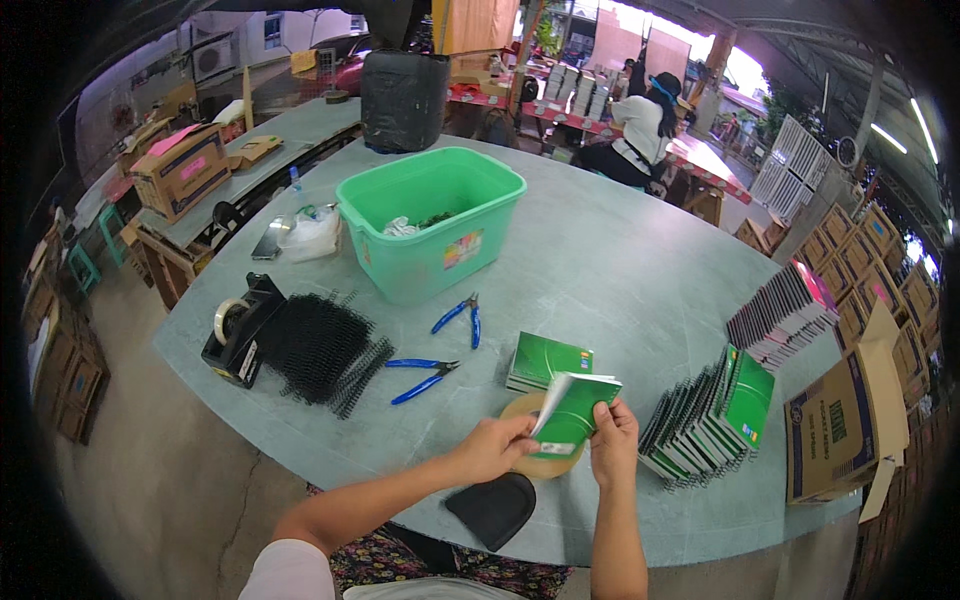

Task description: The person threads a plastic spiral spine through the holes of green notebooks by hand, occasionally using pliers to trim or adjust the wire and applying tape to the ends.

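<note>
Between my two hands is a small green-covered notebook (578, 418), tilted up, with white pages fanning at its left edge. My left hand (497, 447) pinches its lower left side. My right hand (612, 440) grips its right edge, thumb on the cover. Just beyond lies a short stack of green notebooks (550, 358). Under the held notebook is a round tan disc (545, 467), partly covered; I cannot tell what it is. A black rounded pad (493, 510) lies near the table's front edge. Two blue-handled cutters (475, 328) lie spread farther left.
Black plastic binding coils (315, 345) are heaped beside a tape dispenser (245, 335). A green tub (430, 250) stands behind. At right are spiral-bound green notebooks (705, 415), pink-covered notebooks (783, 315) and an open cardboard box (835, 430). Another person (640, 130) sits at a far table.
</note>
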Available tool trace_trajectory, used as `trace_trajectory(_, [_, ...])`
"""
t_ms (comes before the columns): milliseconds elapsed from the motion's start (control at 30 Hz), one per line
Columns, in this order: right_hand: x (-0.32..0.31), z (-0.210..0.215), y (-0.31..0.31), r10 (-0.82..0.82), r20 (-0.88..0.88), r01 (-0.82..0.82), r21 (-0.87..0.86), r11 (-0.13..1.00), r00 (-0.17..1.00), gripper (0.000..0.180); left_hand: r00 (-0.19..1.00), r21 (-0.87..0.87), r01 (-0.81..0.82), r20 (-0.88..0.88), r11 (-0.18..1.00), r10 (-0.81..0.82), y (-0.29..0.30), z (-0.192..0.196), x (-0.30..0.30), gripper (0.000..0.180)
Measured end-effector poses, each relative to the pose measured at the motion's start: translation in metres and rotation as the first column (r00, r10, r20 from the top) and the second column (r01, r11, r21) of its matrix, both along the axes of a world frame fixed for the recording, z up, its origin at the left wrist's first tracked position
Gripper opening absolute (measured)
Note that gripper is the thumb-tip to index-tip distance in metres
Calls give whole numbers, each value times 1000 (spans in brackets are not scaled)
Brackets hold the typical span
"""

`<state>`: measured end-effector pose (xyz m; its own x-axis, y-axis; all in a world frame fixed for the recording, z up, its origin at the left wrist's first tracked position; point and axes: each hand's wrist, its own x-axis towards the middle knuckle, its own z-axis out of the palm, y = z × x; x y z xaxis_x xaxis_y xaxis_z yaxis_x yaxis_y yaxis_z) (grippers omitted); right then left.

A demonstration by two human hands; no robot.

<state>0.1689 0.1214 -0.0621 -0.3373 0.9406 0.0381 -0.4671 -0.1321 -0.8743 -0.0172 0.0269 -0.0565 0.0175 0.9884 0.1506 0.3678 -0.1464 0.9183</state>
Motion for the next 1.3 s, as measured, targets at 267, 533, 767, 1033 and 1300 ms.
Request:
trace_trajectory(267, [-21,52,-31,-352,777,-412,591,693,522,20,433,227,-663,-661,713,613,-35,-34,-153,20])
trace_trajectory(533, [-49,52,-35,-504,848,-674,470,570,164,22,401,143,-722,-712,677,577,-40,-45,-173,21])
trace_trajectory(767, [-52,51,-37,-389,863,-603,503,619,322,19,411,150,-685,-729,713,548,-43,-33,-162,20])
trace_trajectory(1033, [-63,39,-37,-501,817,-591,562,578,287,17,516,273,-497,-670,823,534,-38,-16,-115,52])
trace_trajectory(1300, [-65,34,-36,-507,808,-633,567,528,301,21,861,86,-181,-467,980,200,-31,14,-41,29])
